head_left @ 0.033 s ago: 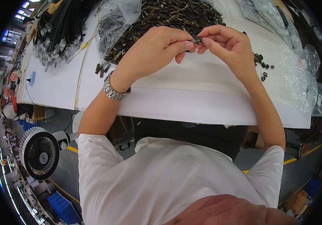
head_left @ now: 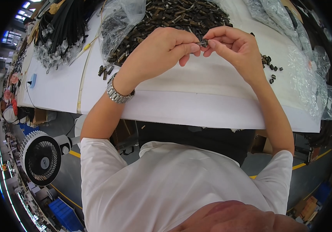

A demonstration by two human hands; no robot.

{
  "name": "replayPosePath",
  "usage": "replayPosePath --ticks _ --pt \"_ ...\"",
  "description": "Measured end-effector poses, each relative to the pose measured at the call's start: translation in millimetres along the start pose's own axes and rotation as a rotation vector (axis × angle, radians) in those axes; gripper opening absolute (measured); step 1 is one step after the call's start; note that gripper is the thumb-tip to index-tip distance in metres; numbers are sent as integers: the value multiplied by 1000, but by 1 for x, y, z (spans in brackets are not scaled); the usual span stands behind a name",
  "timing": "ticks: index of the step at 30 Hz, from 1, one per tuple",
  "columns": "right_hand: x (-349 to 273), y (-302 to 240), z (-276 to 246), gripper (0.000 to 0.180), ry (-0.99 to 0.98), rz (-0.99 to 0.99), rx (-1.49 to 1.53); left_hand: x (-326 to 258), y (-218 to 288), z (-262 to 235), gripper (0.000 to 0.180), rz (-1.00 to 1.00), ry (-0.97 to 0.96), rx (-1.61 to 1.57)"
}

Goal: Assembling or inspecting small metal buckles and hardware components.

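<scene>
Both hands meet over the white table, just in front of a heap of small dark brown and black pieces (head_left: 185,16). Thumb and fingers of my left hand (head_left: 166,50) are closed in a pinch on a small dark piece with a shiny, narrow part (head_left: 203,43). My right hand (head_left: 233,48) pinches the same piece from the other side, its fingers curled. Fingertips cover much of the piece, so its exact kind cannot be made out. A few short dark bits (head_left: 272,76) lie to the right of my right hand.
Clear plastic bags lie left of the heap (head_left: 119,23) and along the right side (head_left: 309,77). Black straps with clear-wrapped ends (head_left: 63,34) hang together at the far left, beside a yellow-handled tool (head_left: 86,46). A white fan (head_left: 42,158) stands at the lower left.
The small piece and the fingertips around it have shifted very slightly; the lower fingers of my left hand have moved a little. Everything else stays put.
</scene>
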State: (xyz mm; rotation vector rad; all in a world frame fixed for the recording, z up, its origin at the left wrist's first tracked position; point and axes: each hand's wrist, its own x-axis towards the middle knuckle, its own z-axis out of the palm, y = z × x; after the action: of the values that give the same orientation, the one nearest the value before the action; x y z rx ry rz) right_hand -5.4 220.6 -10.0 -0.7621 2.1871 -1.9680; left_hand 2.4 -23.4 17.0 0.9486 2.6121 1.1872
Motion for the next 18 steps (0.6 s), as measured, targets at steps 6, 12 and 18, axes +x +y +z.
replayPosePath --ticks 6,12,18 --pt "5 11 -9 21 -171 307 438 5 -8 3 25 96 13 -111" --pt "6 8 -6 23 -103 297 447 11 -21 0 31 -266 -251 -988" --pt "6 16 -10 17 -118 425 678 9 -4 3 25 -91 -94 -418"
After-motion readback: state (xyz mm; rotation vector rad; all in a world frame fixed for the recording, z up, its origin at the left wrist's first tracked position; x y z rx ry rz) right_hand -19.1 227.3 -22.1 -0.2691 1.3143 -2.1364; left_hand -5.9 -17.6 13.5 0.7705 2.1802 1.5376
